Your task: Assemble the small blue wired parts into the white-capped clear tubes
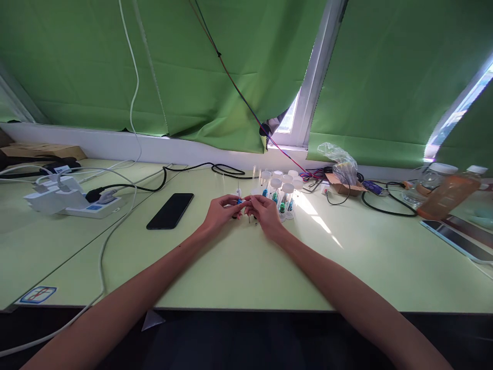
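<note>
Both my hands meet at the middle of the pale green table [246, 272]. My left hand [220, 211] and my right hand [265, 211] pinch a small blue part [239, 201] between their fingertips; a thin pin sticks up from it. Just behind my right hand stands a cluster of several clear vials with white caps [283, 192], some holding small blue or green parts. A couple of dark small pieces lie under my hands, too small to name.
A black phone [170, 210] lies left of my hands. A white power strip with plugs and cables [67, 201] sits at far left. A crumpled plastic bag on a small box [341, 172], cables, bottles [449, 192] and another phone [456, 240] lie to the right.
</note>
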The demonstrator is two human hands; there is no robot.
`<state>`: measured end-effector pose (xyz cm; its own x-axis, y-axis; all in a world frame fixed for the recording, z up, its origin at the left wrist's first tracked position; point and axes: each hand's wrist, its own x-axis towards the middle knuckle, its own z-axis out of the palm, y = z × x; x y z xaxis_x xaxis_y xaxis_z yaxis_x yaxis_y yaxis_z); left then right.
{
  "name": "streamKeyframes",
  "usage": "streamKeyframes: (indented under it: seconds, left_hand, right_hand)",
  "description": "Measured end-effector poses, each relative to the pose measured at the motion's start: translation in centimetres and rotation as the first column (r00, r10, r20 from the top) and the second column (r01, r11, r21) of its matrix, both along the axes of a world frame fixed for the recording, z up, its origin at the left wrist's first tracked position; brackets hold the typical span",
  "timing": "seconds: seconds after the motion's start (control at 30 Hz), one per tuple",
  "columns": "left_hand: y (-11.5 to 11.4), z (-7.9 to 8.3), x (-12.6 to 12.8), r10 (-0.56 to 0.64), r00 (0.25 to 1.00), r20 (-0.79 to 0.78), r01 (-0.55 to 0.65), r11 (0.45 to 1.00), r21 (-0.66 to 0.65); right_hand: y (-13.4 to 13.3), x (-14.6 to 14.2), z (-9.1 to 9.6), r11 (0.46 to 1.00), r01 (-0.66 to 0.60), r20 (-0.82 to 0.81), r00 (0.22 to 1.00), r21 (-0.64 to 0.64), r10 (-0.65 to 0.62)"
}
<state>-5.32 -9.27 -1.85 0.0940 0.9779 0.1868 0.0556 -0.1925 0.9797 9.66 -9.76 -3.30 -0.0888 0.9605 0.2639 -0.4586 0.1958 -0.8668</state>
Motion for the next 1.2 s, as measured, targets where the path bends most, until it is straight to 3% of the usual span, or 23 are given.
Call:
streamKeyframes:
  seconds: [0.6,0.97,1.2]
  left_hand:
    - [0.23,-0.47,-0.08,0.024,0.998,-0.053,-0.02,0.997,0.076]
    - [0.14,-0.47,-0.07,0.035,0.993,-0.115,-0.018,0.989,0.149]
    - [0.41,-0.75,-0.36,0.055,0.988,-0.141,-0.034,0.988,0.147]
  right_hand:
    - [0.1,0.0,-0.18,0.999,0.015,0.046,0.999,0.037,-0.016]
    - [0.13,0.04,-0.41,0.998,-0.051,0.045,0.998,0.036,0.049]
    - [0.23,0.09,-0.5,1.0,0.003,0.092,0.996,0.004,-0.004]
